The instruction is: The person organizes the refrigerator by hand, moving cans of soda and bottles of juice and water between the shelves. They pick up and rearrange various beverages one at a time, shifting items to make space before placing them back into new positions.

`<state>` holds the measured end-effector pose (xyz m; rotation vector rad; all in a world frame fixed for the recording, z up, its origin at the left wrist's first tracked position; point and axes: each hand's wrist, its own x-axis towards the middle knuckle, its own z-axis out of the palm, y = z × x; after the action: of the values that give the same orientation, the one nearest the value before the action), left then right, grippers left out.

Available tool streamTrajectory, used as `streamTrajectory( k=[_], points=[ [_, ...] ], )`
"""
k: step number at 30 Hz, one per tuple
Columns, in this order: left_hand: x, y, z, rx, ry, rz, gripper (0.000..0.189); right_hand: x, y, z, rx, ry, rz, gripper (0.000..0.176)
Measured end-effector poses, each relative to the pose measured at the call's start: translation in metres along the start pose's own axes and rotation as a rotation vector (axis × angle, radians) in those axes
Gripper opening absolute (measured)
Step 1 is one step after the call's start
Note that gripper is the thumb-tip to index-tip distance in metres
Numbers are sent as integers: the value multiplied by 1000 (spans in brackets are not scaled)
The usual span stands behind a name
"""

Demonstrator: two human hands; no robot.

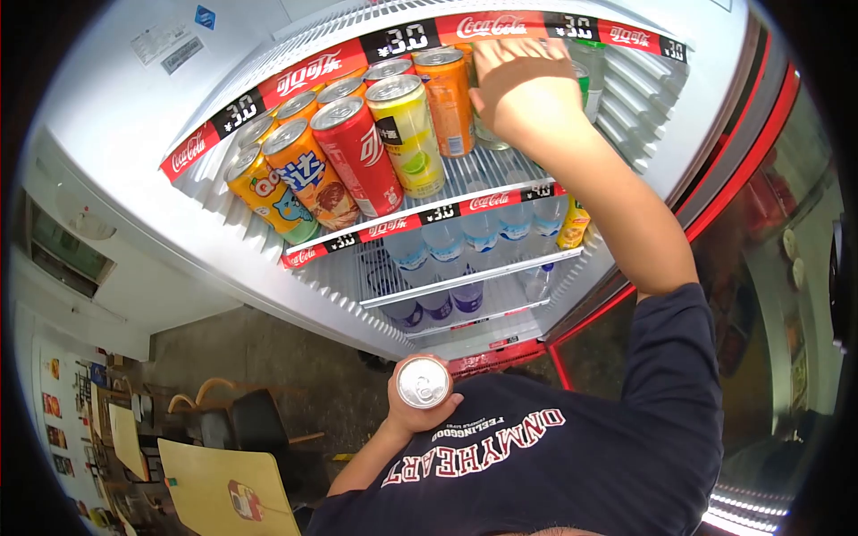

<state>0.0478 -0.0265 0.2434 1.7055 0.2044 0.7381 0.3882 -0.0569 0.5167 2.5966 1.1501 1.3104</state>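
Can (422, 382) is being gripped outside fridge (210, 259) by left hand (415, 418); other cans (357, 154) being left shelved; right hand (527, 89) being extended inside, grip hidden, can't tell.

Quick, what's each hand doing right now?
Left hand: closed around a drink can.
Right hand: inside the fridge, fingertips hidden; whether it grips anything can't be told.

Held can (423, 382): one. Upper shelf (380, 219) front: one Qoo can (275, 198), one orange-and-blue can (313, 177), one red can (359, 159), one yellow-green can (407, 138). Cans behind overlap, full count unclear. Blue-labelled bottles (480, 236) in front: five. Purple-labelled bottles (436, 307): three. Yellow bottle (574, 225): one. Price labels: four on top strip (313, 73), three on next strip (407, 222).
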Motion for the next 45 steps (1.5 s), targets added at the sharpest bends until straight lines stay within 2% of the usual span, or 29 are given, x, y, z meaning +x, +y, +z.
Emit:
streamTrajectory(
  k=[3, 4, 7, 10, 13, 15, 17, 18, 21, 23, 26, 28, 32, 36, 39, 43, 44, 45],
  points=[
    [-4, 0, -3, 26, 28, 21, 75, -21, 3, -19, 150, 84, 34, 55],
    [-5, -1, -5, 57, 16, 20, 75, -27, 6, -4, 203, 279, 1, 62],
    [-6, -3, -8, 87, -1, -3, 75, -37, 9, -10, 265, 383, -20, 64],
    [-3, -3, -6, 27, 11, -41, 75, -52, 17, -14, 295, 291, -71, 65],
    [1, -3, -4, 76, -32, -32, 73, -62, 21, 0, 504, 446, -219, 59],
    [4, -6, -7, 169, -85, 0, 71, -73, 20, 6, 681, 564, -222, 53],
    [5, -8, -9, 117, -150, -61, 73, -83, 20, 9, 843, 682, -193, 51],
    [4, -8, -10, 93, -189, -95, 75, -89, 26, 9, 813, 749, -225, 52],
    [11, -5, -9, 125, -202, -33, 74, -121, 41, -15, 853, 838, -212, 57],
    [14, -7, -8, 114, -173, -32, 72, -141, 53, -28, 1083, 905, -188, 60],
    [16, -10, -2, 79, -72, -57, 71, -152, 64, -29, 1096, 1158, -176, 59],
    [17, -12, -4, 91, -97, -71, 73, -153, 75, -23, 1014, 1284, -191, 58],
    [19, -16, -1, 168, -103, -3, 77, -145, 95, -6, 840, 1280, -190, 53],
    [20, -16, 1, 139, -117, -54, 78, -136, 96, 18, 784, 1208, -57, 46],
    [23, -16, 1, 146, -127, -53, 78, -123, 105, 38, 724, 1126, -46, 50],
    [27, -13, 2, 152, -127, -25, 76, -104, 104, 38, 603, 996, 98, 50],
    [26, -13, 2, 159, -128, -22, 76, -96, 101, 38, 651, 1014, 140, 42],
    [26, -13, 2, 156, -127, -25, 75, -90, 101, 36, 646, 950, 193, 39]
  ],
)
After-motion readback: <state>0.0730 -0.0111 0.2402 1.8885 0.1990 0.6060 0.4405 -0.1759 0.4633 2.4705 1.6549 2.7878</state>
